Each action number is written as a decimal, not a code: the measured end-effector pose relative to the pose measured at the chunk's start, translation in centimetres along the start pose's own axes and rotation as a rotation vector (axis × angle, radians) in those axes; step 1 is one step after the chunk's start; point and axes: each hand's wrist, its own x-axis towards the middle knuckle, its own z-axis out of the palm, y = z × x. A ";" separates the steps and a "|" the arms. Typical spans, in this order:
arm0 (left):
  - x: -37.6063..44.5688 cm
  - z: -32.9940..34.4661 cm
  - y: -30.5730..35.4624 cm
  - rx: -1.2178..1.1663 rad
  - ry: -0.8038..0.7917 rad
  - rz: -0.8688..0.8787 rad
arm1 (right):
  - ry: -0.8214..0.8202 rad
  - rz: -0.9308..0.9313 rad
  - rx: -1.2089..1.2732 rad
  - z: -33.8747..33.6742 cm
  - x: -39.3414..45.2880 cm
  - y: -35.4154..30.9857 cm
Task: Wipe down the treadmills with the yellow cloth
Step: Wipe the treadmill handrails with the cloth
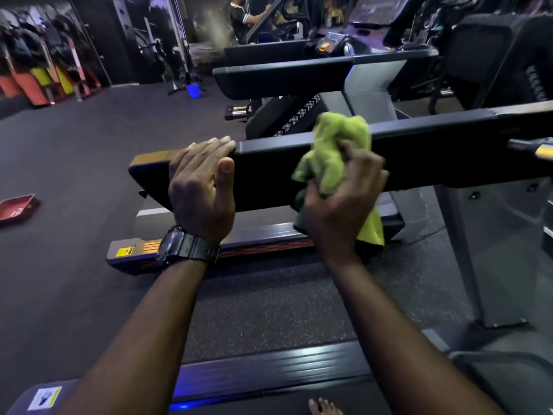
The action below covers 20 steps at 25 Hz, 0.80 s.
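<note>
Fingers, left hand [201,187]: laid close together over the top edge of the treadmill handrail [269,172], thumb pressed against its near face; nothing else in the grip.
Fingers, right hand [344,202]: curled around the yellow cloth [335,157], bunching it against the handrail's near face.
Cloth position: crumpled wad rises above the right fingers to the rail's top edge; a loose tail hangs below the palm.
Between the hands: bare black rail.
Left wrist: black wristwatch [182,245].
Below the fingers: deck side rail of the neighbouring treadmill [209,250], with a yellow warning sticker at its end.
Beyond the fingers: another treadmill's handrail [284,76], parallel to the held one.
Far left of the fingers: red tray [16,209] on the floor [74,145].
Far beyond: blue bucket [193,90] on the floor.
</note>
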 end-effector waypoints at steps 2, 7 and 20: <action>0.4 0.6 1.1 0.046 -0.004 -0.010 | -0.220 -0.372 -0.036 0.4 -2.4 1.2; 0.3 3.1 5.1 0.042 -0.209 0.150 | -0.106 -0.048 0.064 -0.9 -1.1 3.1; 0.0 3.5 5.5 -0.080 -0.105 0.045 | -0.323 -0.332 -0.075 -2.7 -2.2 5.2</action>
